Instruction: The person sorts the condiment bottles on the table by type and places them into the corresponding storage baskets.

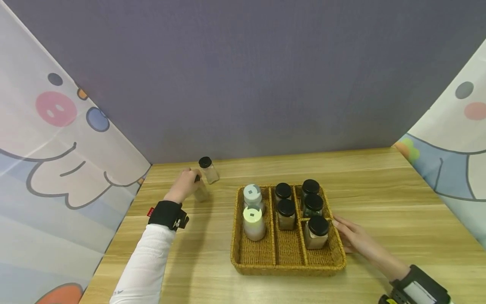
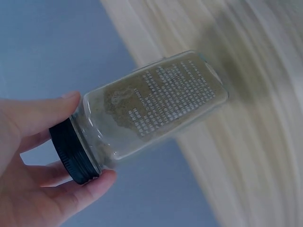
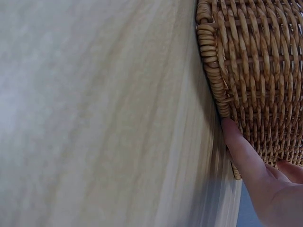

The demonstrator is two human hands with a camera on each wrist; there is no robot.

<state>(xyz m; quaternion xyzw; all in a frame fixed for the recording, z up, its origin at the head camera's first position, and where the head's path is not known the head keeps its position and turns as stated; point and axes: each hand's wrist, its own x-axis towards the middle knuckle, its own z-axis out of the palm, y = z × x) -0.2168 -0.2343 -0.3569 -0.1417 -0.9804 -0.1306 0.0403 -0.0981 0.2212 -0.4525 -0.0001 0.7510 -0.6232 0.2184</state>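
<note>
My left hand [image 1: 184,184] pinches a glass spice jar [image 2: 156,104] around its black lid [image 2: 73,151]. Brownish powder lies inside, and white print covers its side. In the left wrist view the jar is tilted, its base pointing at the wooden table. A second black-lidded jar [image 1: 210,172] stands just beyond that hand. My right hand [image 1: 355,238] rests against the right side of a woven basket [image 1: 290,270]. In the right wrist view one straight finger [image 3: 244,153] lies along the bottom edge of the basket's wicker wall [image 3: 260,80].
Dividers split the basket into compartments. Two white-topped bottles [image 1: 253,228] stand in the left one, two black-lidded jars [image 1: 286,219] in the middle, and several more, including a square jar [image 1: 316,236], at right. A grey wall [image 1: 265,84] rises behind the table [image 1: 398,202].
</note>
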